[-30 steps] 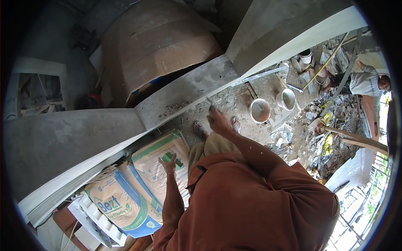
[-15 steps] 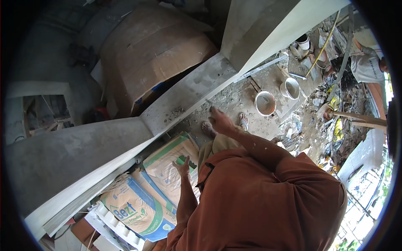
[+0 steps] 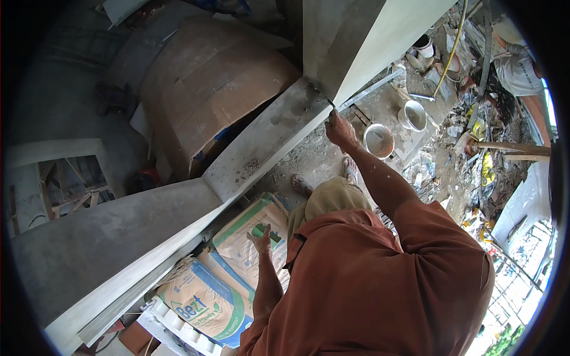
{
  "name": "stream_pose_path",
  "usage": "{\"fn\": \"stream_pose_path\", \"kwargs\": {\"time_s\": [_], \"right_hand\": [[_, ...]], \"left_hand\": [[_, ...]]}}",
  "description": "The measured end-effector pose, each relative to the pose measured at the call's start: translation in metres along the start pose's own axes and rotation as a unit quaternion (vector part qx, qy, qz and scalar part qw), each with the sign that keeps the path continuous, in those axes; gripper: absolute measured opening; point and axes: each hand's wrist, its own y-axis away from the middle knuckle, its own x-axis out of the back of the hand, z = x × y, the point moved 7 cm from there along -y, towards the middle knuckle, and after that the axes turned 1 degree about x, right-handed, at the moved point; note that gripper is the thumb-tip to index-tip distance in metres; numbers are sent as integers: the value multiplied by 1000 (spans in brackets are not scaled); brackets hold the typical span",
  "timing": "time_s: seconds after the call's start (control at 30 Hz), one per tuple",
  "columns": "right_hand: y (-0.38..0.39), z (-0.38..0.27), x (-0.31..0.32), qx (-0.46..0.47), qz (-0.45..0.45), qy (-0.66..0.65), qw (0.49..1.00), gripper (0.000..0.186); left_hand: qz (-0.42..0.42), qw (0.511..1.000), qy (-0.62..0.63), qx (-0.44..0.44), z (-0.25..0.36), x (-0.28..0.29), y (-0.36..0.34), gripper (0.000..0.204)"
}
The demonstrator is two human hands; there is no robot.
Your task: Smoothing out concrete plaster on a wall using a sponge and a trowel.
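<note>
My right hand (image 3: 341, 130) is shut on a thin, dark metal tool (image 3: 330, 102), whose blade reaches the corner where a grey concrete ledge (image 3: 261, 142) meets the foot of a plastered column (image 3: 350, 35). My left hand (image 3: 259, 240) hangs low with its fingers curved apart, apparently holding nothing, over stacked paper sacks (image 3: 199, 296) printed in blue and green. My sandalled feet (image 3: 301, 185) stand on the dusty concrete just outside the ledge, left of a round bucket (image 3: 378, 142) of pale material.
A second bucket (image 3: 411, 115) sits farther right, beside rubble (image 3: 478, 166), poles and boards. Another person (image 3: 513, 74) bends at the upper right edge. Inside the ledge lies a large brown cardboard sheet (image 3: 208, 83). White foam blocks (image 3: 169, 323) lie below the sacks.
My right hand has moved up and to the right along the ledge, bringing the tool to the column's foot. The view has shifted, and the other person is lower, partly out of frame.
</note>
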Motion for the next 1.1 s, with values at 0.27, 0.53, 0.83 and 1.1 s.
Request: {"fn": "stream_pose_path", "kwargs": {"time_s": [0.27, 0.53, 0.83, 1.1], "right_hand": [[41, -29, -35, 160, -18, -99, 982, 34], [-22, -20, -10, 11, 18, -20, 1000, 34], [5, -23, -23, 105, -63, -33, 992, 36], [26, 14, 5, -14, 23, -31, 999, 32]], "left_hand": [[15, 1000, 10, 10, -7, 4, 5, 117], [15, 999, -16, 32, -8, 3, 10, 118], [14, 999, 15, 34, -18, 7, -3, 119], [-7, 999, -13, 29, -2, -4, -4, 118]]}}
